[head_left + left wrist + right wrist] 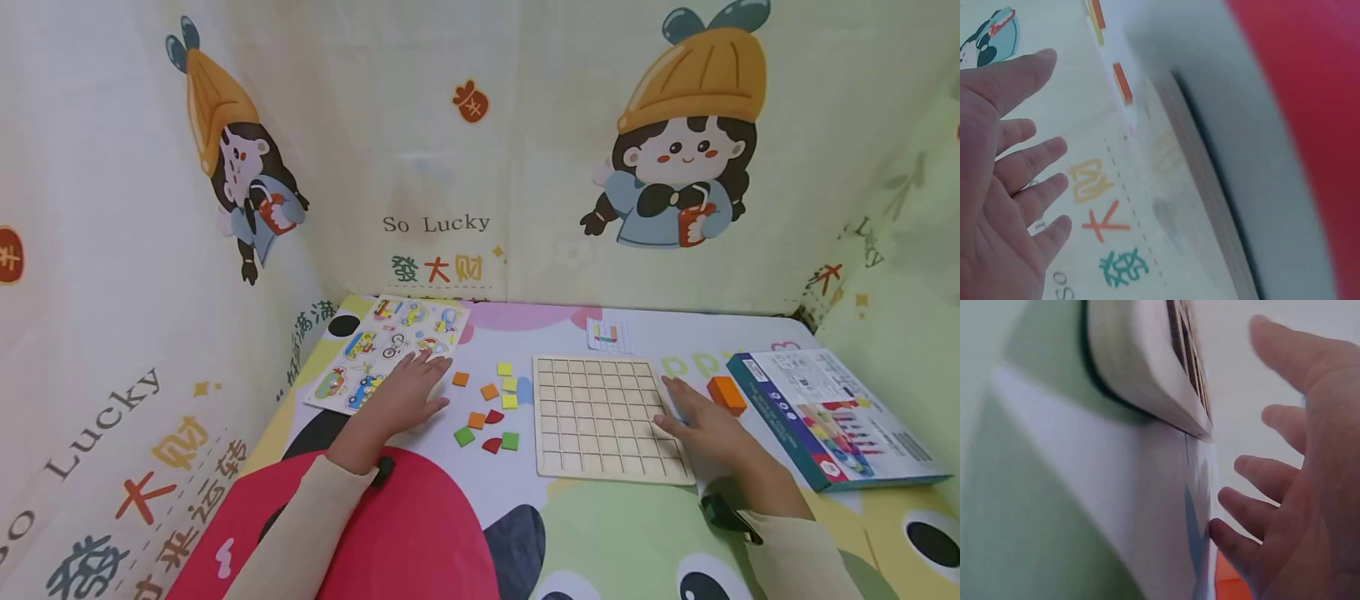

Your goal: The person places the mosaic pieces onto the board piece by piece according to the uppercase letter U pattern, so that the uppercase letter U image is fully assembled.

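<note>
My left hand (401, 398) is held with its fingers extended over the near right part of a picture board (393, 345) printed with vehicles. The left wrist view shows that hand (997, 181) with parted fingers and nothing in its grasp. A square wooden grid board (600, 417) lies flat in the middle of the table. At its right edge is my right hand (708, 427), thumb and fingers spread, overlapping the board's side in the head view. No object shows in the right palm (1304, 487). Between the two boards lie orange squares (476, 421), yellow squares (510, 401), green squares (510, 441) and red quarter-circle pieces (492, 445).
Beyond my right fingers stands an orange block (727, 395). A flat cardboard box (862, 417) with printed pictures occupies the right side of the table. Behind the grid board lies a small printed card (609, 336). Patterned cloth (555, 192) hangs around the back and sides.
</note>
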Demonstrator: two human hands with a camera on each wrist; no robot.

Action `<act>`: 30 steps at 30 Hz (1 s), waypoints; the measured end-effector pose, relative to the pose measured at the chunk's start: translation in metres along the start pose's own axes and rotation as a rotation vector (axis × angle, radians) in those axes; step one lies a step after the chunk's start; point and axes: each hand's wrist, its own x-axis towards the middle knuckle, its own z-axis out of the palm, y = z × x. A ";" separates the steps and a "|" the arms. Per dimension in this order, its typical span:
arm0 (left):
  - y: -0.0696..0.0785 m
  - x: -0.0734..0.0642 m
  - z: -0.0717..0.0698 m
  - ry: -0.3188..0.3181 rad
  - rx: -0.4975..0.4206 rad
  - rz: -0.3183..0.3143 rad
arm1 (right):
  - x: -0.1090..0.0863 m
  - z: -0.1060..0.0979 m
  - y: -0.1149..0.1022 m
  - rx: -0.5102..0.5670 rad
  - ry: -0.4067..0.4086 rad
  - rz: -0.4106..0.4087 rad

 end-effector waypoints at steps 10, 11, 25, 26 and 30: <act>0.014 0.040 0.006 -0.021 -0.073 0.015 | -0.004 0.010 0.015 0.049 0.020 -0.032; 0.016 0.043 0.007 -0.025 -0.087 0.017 | -0.004 0.011 0.016 0.052 0.021 -0.043; 0.032 0.088 0.014 -0.101 -0.300 -0.030 | -0.001 0.024 0.025 0.081 0.067 -0.139; 0.033 0.091 0.014 -0.106 -0.310 -0.039 | -0.001 0.024 0.025 0.080 0.065 -0.136; 0.036 0.105 0.019 -0.132 -0.326 -0.061 | -0.002 0.024 0.024 0.076 0.059 -0.117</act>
